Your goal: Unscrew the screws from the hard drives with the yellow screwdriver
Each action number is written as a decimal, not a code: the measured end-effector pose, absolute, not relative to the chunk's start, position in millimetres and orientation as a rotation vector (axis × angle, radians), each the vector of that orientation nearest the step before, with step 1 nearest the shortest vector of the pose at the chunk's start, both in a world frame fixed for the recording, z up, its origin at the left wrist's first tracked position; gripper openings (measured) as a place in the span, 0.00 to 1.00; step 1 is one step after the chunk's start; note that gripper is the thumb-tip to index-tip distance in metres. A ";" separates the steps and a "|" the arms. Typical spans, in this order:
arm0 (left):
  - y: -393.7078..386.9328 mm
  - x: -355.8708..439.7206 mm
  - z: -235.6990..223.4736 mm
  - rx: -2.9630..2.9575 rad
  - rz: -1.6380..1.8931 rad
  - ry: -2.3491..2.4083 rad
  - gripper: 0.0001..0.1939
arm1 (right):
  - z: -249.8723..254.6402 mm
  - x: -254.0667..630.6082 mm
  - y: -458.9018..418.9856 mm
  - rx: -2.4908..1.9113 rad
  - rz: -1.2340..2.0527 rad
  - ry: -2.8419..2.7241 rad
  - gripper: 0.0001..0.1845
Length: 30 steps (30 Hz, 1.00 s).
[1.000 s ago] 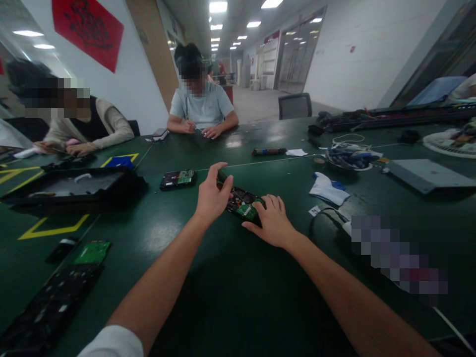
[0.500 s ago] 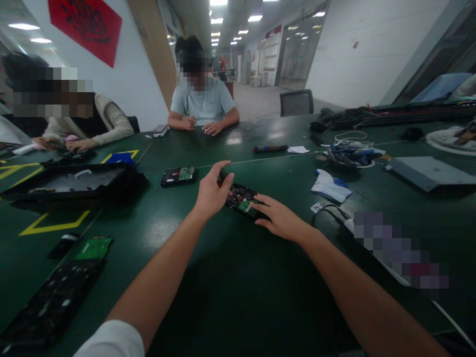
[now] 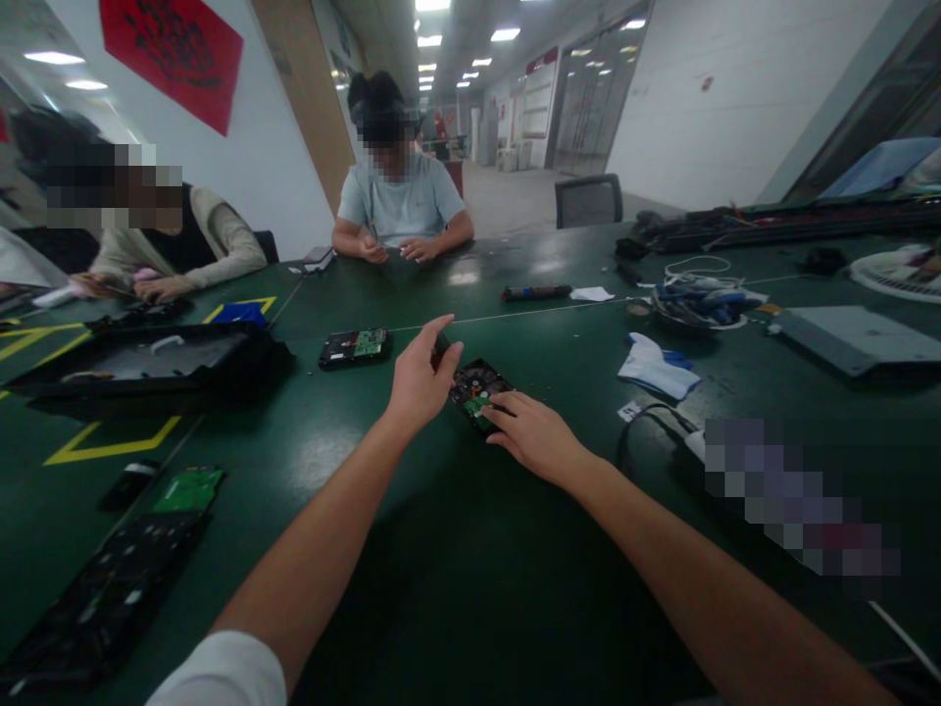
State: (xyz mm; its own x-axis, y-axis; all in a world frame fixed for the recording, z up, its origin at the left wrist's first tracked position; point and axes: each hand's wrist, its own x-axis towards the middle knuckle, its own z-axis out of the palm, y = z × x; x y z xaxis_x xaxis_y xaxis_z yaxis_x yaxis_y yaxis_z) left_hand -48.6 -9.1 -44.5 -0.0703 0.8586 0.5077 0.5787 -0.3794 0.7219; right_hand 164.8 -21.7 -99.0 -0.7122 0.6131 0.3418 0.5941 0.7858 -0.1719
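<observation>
A hard drive (image 3: 479, 377) with a green circuit board lies on the green table in front of me. My right hand (image 3: 533, 431) grips its right side, fingers over the board and thumb by the near edge, covering part of it. Beside the drive's left end, my left hand (image 3: 422, 378) is closed round a dark cylindrical tool (image 3: 442, 346); only its upper end shows between thumb and forefinger. The tool's lower end is hidden. A second hard drive (image 3: 354, 347) rests to the left of that hand.
On the left are a black tray (image 3: 147, 363) and a long black part with a green board (image 3: 110, 569). Right of my hands lie a white-and-blue glove (image 3: 657, 368), a power strip (image 3: 794, 500) and a grey metal box (image 3: 857, 338). Two people (image 3: 404, 201) sit across the table.
The hard drive has turned on the table, and its far right corner now shows. My right hand has shifted with it, resting lower over the board. The left hand has barely moved.
</observation>
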 end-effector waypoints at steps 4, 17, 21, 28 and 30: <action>-10.0 -47.1 -43.1 1.916 1.445 1.552 0.23 | -99.4 167.4 -20.6 -0.920 0.080 -2.615 0.18; -5.2 -49.5 -50.6 2.059 1.445 1.576 0.26 | -101.9 166.4 -17.4 -0.958 0.064 -2.626 0.18; -5.3 -46.2 -48.9 2.075 1.439 1.584 0.29 | -105.5 166.1 -14.8 -0.954 0.065 -2.623 0.18; -5.0 -38.4 -43.5 2.095 1.360 1.692 0.21 | -103.9 165.8 -14.9 -0.947 0.003 -2.651 0.17; -5.9 -35.6 -40.8 2.133 1.347 1.713 0.20 | -102.1 165.8 -15.6 -0.950 -0.016 -2.665 0.17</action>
State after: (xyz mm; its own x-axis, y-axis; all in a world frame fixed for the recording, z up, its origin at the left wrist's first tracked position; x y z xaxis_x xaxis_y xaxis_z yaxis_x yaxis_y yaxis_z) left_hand -35.6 -5.9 -40.8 -0.0190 0.8252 0.5645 0.7433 -0.3660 0.5600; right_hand 165.8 -15.6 -102.1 -0.7316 0.6154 0.2931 0.6190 0.7799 -0.0926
